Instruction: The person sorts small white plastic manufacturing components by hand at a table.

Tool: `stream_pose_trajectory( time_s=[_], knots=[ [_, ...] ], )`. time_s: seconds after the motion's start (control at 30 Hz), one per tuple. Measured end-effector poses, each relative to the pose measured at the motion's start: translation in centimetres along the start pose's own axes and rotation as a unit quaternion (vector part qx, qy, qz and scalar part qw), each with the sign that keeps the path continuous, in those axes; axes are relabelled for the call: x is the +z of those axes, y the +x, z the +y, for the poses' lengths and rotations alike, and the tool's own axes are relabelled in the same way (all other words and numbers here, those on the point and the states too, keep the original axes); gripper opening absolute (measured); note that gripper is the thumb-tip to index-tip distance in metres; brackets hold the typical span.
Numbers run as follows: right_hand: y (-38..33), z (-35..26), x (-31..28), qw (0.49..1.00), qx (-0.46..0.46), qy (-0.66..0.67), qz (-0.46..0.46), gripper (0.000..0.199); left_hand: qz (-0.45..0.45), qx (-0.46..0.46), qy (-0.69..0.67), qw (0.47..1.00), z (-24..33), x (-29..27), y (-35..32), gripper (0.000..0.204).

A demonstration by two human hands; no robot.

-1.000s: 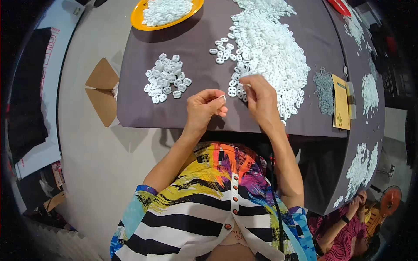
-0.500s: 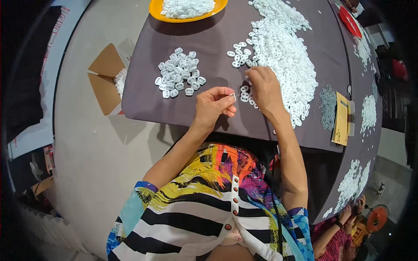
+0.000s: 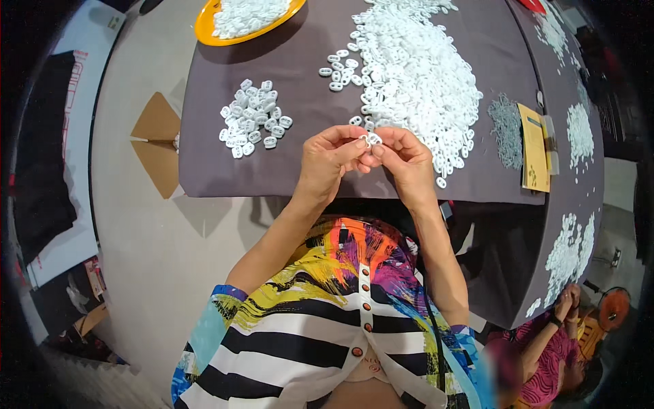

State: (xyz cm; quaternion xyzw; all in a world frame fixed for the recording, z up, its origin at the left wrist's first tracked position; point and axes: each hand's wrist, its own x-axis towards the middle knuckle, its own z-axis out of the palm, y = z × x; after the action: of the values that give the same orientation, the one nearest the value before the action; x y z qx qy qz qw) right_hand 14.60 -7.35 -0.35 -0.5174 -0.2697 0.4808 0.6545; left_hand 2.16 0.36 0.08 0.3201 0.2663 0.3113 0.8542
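R fingers (image 3: 398, 135) now meet L fingers (image 3: 340, 134) @ white pcs (image 3: 374, 138).

Nothing legible — the red print (image 3: 79, 83) on the white panel (image 3: 83, 198) is too distorted to read.

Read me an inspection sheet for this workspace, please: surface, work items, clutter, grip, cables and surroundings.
Surface: dark cloth-covered table, its near edge just in front of the person.
Job's things: large heap of white pieces right of centre; smaller cluster of white pieces to the left; orange plate bearing more at the far left.
Clutter: yellow booklet beside a grey tangle, right of the heap.
Grip: left hand and right hand meet, fingertips pinching small white parts; exact count unclear.
Cables: thin dark cord or strap down the shirt.
Surroundings: open cardboard box on the left; another person and an orange fan at lower right.
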Motion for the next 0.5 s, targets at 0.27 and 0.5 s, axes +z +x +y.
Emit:
stream_pose_trajectory(
  time_s=[0.27, 0.5],
  knots=[
    [-0.8, 0.1, -1.3, 0.999, -0.006, -0.054, -0.002, 0.021, 0.017, -0.001, 0.035, 0.999, 0.2, 0.7, 0.2, 0.014],
    [-0.8, 0.1, -0.4, 0.999, -0.009, 0.023, 0.034, 0.019, 0.015, 0.007, 0.042, 0.999, -0.5, 1.2, 0.3, 0.014]
  ],
)
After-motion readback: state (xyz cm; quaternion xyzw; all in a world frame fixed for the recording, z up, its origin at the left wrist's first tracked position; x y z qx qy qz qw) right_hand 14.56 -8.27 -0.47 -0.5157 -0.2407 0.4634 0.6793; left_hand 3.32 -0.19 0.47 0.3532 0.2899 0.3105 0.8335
